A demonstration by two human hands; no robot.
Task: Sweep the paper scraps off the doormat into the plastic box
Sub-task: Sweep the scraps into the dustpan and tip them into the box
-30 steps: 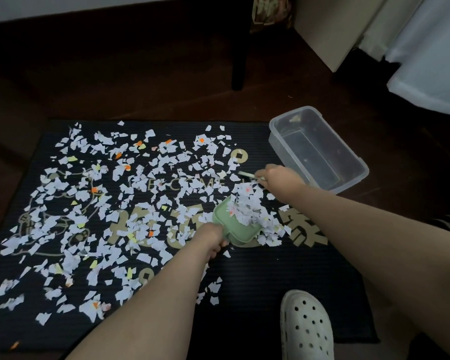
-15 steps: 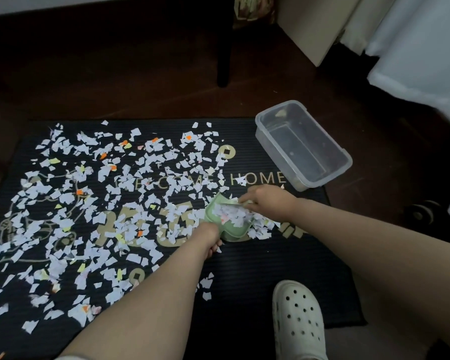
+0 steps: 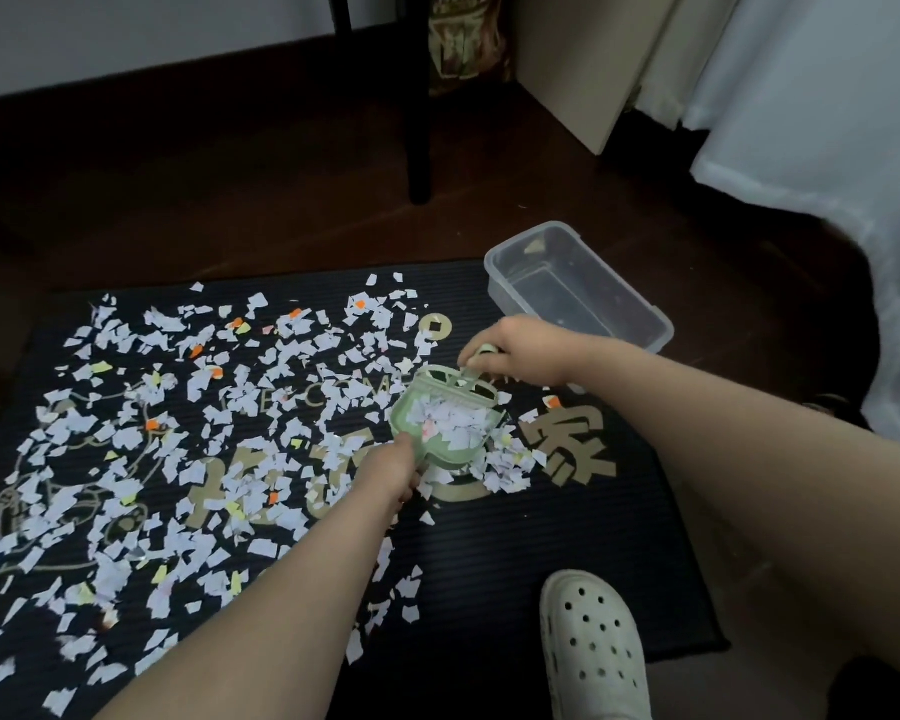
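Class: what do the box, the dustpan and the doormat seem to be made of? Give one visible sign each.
Box: clear, glossy plastic; the floor shows through its walls.
Dustpan: likely moulded plastic; smooth, pale green, one-piece shape.
Doormat: dark matt rubber or synthetic fibre, hard to tell which; fine parallel ribs.

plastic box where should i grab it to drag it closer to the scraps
Grip the plastic box by the rim lip of its long wall facing the doormat, coming from the mat side and pinching the lip from above. It stands upright and open, so that lip is exposed, and that wall is nearest the right hand, which holds a brush.
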